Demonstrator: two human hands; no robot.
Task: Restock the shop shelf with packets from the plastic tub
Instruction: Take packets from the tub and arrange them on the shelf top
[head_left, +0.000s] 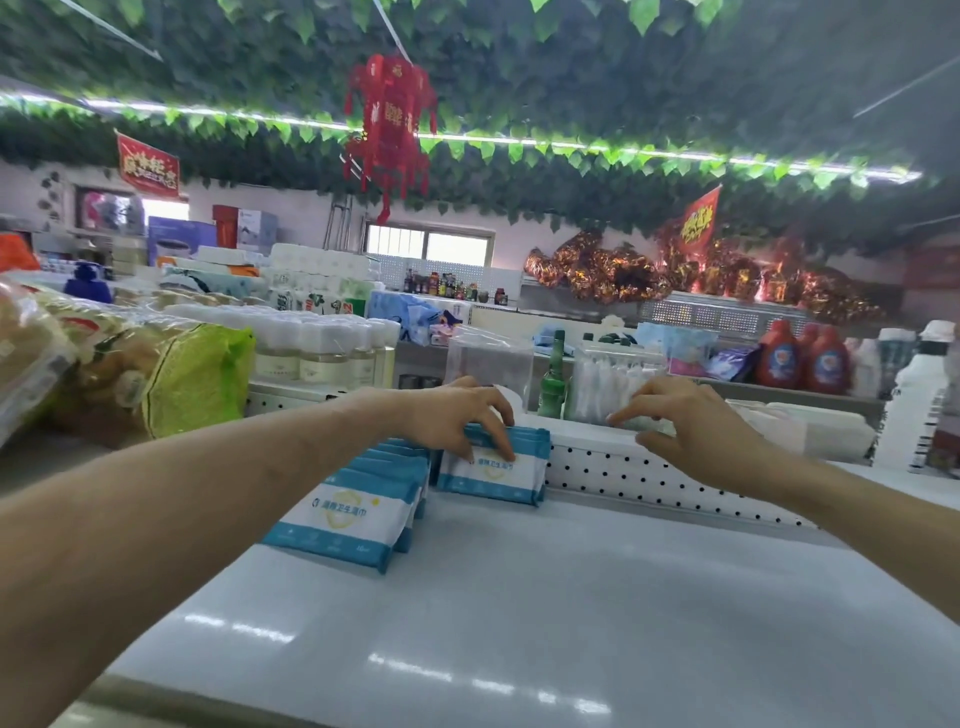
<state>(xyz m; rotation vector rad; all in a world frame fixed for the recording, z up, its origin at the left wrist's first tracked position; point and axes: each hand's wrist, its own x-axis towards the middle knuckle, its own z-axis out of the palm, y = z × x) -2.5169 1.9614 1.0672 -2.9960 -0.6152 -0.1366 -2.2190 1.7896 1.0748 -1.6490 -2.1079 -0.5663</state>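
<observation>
Two bare arms reached out over the white shelf (519, 623). From the person's place, the near row of packets (343, 525) stood at about eleven o'clock – blue-and-white packs on edge, the front one leaning back. The far row of packets (493, 475) stood at twelve, just beside the first row and up against the perforated back panel (649, 478). That made two rows, but the packs overlapped too much for me to count them.

The left hand (457, 415) lay over the top of the far row, its grip closed on it, with fingers curled over the upper edge and fingertips on the front face. The right hand (691, 421) was at one o'clock, at the panel's top edge. Its fingers were loosely bent and its grip was slack, with nothing in it that I could see.

Just beyond that hand stood one clear bag (608, 384) packed with white pieces. One green bottle (553, 382) was at its left. Further left stood one clear container (488, 358) – I could not make out what it held.

At nine o'clock sat a green mesh sack (197, 379), with a wrapped pack of white-capped bottles (322, 348) behind it. At two o'clock stood at least two red bottles (779, 358).
</observation>
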